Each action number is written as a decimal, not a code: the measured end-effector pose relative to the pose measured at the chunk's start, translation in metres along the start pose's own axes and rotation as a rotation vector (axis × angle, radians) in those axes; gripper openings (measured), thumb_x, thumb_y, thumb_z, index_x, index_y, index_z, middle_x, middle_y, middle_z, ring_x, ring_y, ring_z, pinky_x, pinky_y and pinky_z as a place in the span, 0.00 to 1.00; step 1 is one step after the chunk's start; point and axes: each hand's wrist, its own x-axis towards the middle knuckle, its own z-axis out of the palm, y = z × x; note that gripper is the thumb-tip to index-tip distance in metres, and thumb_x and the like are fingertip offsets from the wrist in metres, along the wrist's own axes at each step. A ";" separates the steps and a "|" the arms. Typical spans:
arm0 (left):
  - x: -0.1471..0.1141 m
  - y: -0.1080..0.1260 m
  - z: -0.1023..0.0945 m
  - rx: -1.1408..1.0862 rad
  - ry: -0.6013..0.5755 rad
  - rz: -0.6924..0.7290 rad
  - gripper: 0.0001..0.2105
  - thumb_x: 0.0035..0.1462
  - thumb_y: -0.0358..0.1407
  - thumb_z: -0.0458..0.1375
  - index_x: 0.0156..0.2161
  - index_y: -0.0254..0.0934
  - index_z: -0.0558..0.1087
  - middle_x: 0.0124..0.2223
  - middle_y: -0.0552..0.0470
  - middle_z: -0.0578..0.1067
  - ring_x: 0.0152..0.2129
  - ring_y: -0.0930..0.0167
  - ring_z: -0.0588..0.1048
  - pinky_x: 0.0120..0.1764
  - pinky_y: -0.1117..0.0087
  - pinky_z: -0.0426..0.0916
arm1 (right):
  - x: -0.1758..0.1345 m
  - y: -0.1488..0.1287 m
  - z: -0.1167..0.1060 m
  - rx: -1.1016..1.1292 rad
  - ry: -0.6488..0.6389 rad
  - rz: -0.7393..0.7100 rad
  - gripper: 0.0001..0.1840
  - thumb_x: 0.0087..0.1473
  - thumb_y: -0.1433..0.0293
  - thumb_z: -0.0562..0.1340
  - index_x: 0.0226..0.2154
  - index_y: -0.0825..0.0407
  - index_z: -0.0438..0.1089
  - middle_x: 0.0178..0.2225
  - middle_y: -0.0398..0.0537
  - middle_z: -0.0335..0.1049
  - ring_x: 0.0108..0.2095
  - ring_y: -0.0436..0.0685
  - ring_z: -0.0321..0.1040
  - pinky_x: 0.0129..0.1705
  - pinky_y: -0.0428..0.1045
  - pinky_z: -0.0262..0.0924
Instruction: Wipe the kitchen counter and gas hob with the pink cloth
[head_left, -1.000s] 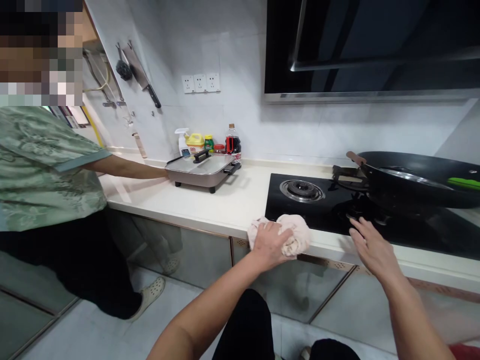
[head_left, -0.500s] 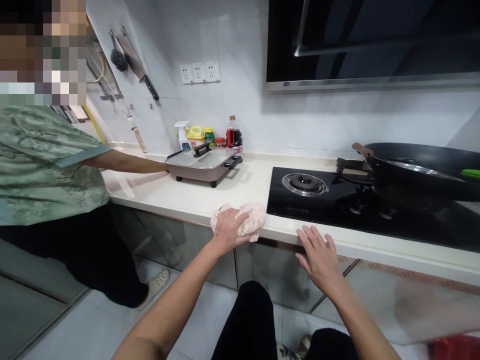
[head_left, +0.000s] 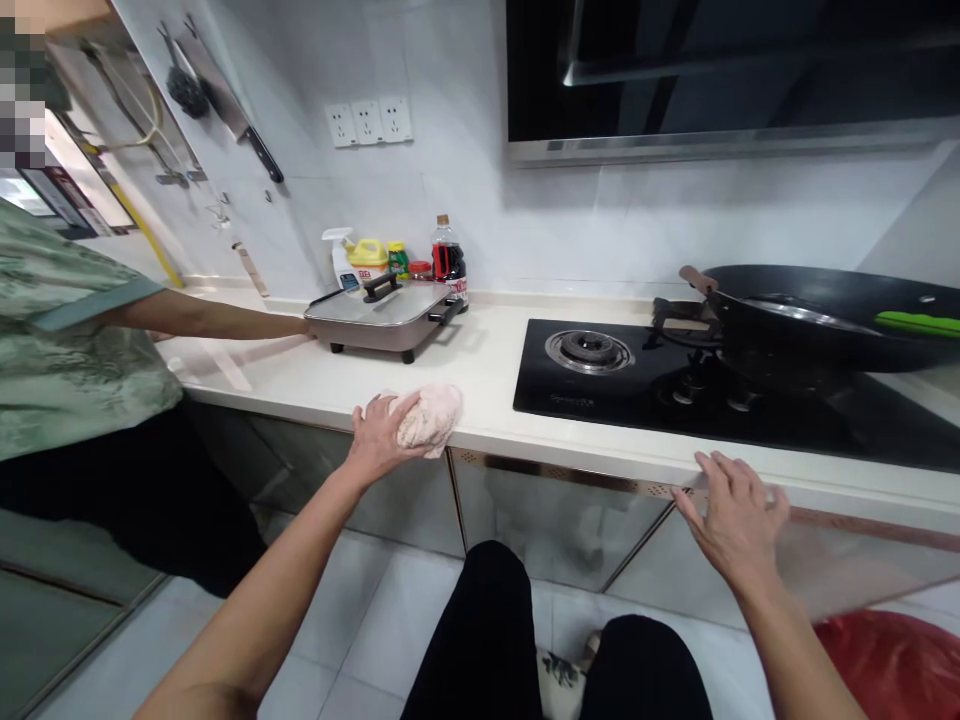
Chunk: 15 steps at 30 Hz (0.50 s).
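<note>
A crumpled pale pink cloth (head_left: 433, 415) lies bunched at the front edge of the white countertop (head_left: 487, 400). My left hand (head_left: 379, 440) grips its left side, fingers bent over it. My right hand (head_left: 735, 515) is empty, fingers spread, with its fingertips at the counter's front edge below the black gas stove (head_left: 592, 395). Behind the cloth stands a rectangular electric pan (head_left: 382, 328) with a glass lid. Another person's hand, at the end of a bare arm (head_left: 225, 318), reaches the pan's left side and is mostly hidden.
A large black wok (head_left: 825, 345) with a green-handled utensil (head_left: 919, 323) sits on the right burner. Against the wall are a spray bottle (head_left: 343, 262), a yellow jug (head_left: 367, 258) and a dark sauce bottle (head_left: 448, 262). A cleaver (head_left: 225, 105) hangs at left. A red bag (head_left: 892, 665) is lower right.
My left hand has moved left along the counter edge with the cloth. My right hand has shifted right. The view has turned slightly, and less of the other person shows.
</note>
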 end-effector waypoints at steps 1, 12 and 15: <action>0.001 0.001 -0.001 0.004 -0.003 0.008 0.43 0.52 0.55 0.67 0.71 0.48 0.63 0.66 0.38 0.66 0.64 0.50 0.60 0.65 0.44 0.48 | 0.000 -0.003 0.002 0.004 0.042 -0.009 0.36 0.65 0.50 0.51 0.66 0.53 0.61 0.66 0.65 0.62 0.68 0.75 0.53 0.67 0.76 0.40; -0.002 0.110 0.014 -0.116 0.059 0.208 0.38 0.47 0.54 0.71 0.63 0.49 0.72 0.63 0.39 0.67 0.61 0.45 0.62 0.61 0.44 0.53 | 0.001 -0.023 0.017 0.067 0.115 0.062 0.40 0.64 0.46 0.49 0.64 0.58 0.61 0.64 0.70 0.62 0.69 0.77 0.47 0.67 0.77 0.38; -0.003 0.169 0.026 -0.175 0.124 0.275 0.38 0.46 0.53 0.71 0.63 0.51 0.72 0.63 0.39 0.67 0.60 0.43 0.62 0.59 0.42 0.55 | 0.002 -0.017 0.014 0.094 0.072 0.084 0.40 0.64 0.45 0.48 0.63 0.58 0.63 0.65 0.68 0.61 0.69 0.76 0.47 0.68 0.76 0.38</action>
